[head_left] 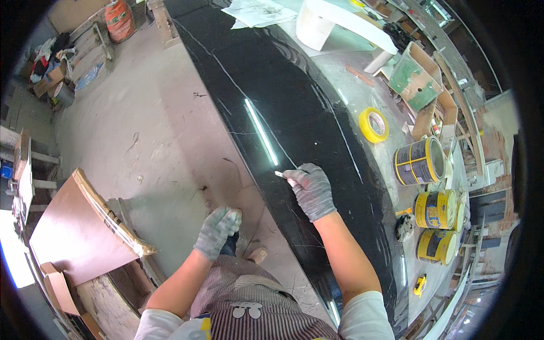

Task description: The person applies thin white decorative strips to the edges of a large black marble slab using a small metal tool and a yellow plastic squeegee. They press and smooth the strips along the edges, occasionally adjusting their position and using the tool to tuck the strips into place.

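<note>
A glossy black slab point(283, 96) with white veins stretches away in front of me, reflecting a strip of light. My right hand point(310, 191), in a grey knit glove, is over the slab near its left edge. Its fingers pinch a small white piece point(279, 174), whose exact kind is too small to tell. My left hand point(218, 231), gloved the same way with whitish fingertips, is closed in front of my striped apron point(255, 309), left of the slab and apart from it. Whatever it may hold is hidden.
Right of the slab lie a roll of yellow tape point(373, 125), several yellow-and-black cans point(412, 162) and a tape measure point(420, 285). A green-and-brown carton point(415, 76) stands farther back. A large brown panel point(79, 229) leans at the left. An orange sack point(119, 21) is far left.
</note>
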A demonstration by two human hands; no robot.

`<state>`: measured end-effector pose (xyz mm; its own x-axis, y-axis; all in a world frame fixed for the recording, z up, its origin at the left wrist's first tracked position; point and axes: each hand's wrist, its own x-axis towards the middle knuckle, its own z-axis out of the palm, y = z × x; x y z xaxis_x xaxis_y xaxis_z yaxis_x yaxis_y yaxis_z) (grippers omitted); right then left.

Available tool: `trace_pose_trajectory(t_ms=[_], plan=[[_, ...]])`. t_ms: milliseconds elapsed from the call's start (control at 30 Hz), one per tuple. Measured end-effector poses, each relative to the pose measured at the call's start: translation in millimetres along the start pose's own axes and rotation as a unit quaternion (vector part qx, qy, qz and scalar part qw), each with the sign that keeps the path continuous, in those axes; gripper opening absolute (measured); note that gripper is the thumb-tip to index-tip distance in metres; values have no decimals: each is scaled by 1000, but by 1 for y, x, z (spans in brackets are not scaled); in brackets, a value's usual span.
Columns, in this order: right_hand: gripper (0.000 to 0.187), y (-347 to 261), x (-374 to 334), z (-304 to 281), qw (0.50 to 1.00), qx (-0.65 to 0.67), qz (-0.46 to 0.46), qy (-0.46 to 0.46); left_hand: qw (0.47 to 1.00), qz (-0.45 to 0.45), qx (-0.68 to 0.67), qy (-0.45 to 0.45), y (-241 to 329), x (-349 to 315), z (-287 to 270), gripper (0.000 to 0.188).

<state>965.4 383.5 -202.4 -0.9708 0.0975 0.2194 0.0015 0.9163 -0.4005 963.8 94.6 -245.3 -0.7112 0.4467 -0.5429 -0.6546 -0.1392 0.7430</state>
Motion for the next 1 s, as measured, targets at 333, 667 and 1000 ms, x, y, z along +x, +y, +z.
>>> trace_pose_trajectory(t_ms=[333, 667, 1000], plan=[[10, -45, 38, 3, 986, 37, -96, -132, 993, 68, 98, -5, 24, 75, 43, 18], [10, -37, 22, 7, 996, 52, -18, -76, 957, 207, 203, 30, -2, 71, 44, 18], [8, -44, 24, 7, 995, 52, -1, -88, 932, 241, 260, 73, 5, 74, 55, 23]])
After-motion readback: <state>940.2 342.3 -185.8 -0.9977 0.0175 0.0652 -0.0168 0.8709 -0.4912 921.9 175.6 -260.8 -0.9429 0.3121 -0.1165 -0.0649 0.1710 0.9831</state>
